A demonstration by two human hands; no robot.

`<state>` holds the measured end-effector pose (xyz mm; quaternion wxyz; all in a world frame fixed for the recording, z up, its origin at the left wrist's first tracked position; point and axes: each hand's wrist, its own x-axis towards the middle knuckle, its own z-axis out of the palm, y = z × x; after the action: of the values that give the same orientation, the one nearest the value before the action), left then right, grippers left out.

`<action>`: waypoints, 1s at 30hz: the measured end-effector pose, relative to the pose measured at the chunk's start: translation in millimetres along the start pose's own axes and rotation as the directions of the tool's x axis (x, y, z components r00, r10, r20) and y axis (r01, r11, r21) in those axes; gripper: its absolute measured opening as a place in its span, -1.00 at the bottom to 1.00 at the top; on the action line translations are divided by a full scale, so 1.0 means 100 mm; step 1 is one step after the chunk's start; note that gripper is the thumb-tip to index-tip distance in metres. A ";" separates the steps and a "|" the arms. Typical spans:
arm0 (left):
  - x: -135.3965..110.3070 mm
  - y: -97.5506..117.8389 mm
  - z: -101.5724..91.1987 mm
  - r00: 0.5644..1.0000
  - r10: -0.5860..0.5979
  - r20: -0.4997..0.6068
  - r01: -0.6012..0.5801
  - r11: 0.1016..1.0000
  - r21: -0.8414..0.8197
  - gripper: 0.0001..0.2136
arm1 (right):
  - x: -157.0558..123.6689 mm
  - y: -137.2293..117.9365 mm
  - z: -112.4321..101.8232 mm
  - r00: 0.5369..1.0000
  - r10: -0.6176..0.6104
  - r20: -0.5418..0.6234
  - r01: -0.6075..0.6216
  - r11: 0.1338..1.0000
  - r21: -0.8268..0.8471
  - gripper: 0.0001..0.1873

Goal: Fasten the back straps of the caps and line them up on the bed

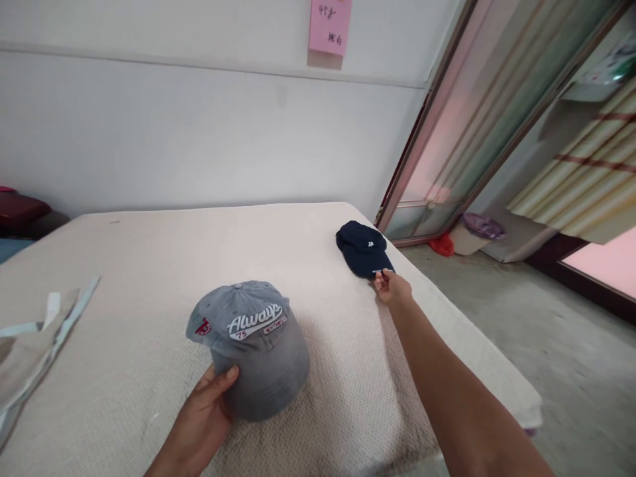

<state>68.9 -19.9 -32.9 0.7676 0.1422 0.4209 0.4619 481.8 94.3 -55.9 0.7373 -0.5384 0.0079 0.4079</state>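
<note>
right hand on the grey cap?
No, the right hand pinches the brim of the navy cap, while the left hand holds the grey cap.

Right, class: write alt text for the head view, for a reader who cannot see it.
A person's left hand grips the brim of a grey cap on a cream-covered table, while the right hand pinches the brim of a navy cap near its right edge. A pale bag lies at left.
</note>
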 end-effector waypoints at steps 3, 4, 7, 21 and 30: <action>-0.02 0.00 0.01 1.000 0.010 0.023 -0.010 1.000 0.010 -0.43 | -0.10 0.04 -0.11 0.999 0.027 -0.022 -0.028 0.998 -0.055 -0.65; -0.02 0.01 0.01 1.000 0.015 0.028 -0.016 1.000 0.007 -0.43 | -0.17 0.04 -0.13 0.999 0.034 -0.018 -0.035 0.997 -0.073 -0.68; -0.03 0.04 0.02 0.999 0.038 0.026 -0.038 0.999 -0.013 -0.42 | -0.57 0.13 -0.18 0.994 0.091 0.059 -0.083 0.988 -0.132 -0.85; -0.11 0.09 0.03 0.985 0.097 0.145 -0.086 0.993 -0.080 -0.57 | -2.64 0.96 -0.12 0.510 0.491 0.706 -0.488 0.841 -0.232 -0.76; -0.10 0.08 -0.10 0.994 -0.077 0.081 0.068 0.992 0.101 -0.82 | -2.22 0.68 0.62 0.585 0.315 0.747 -0.350 0.929 -0.117 -0.77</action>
<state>54.4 -25.1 -28.8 0.7932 0.1839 0.4152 0.4059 266.2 18.3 16.8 0.5948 -0.2927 -0.1901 0.7242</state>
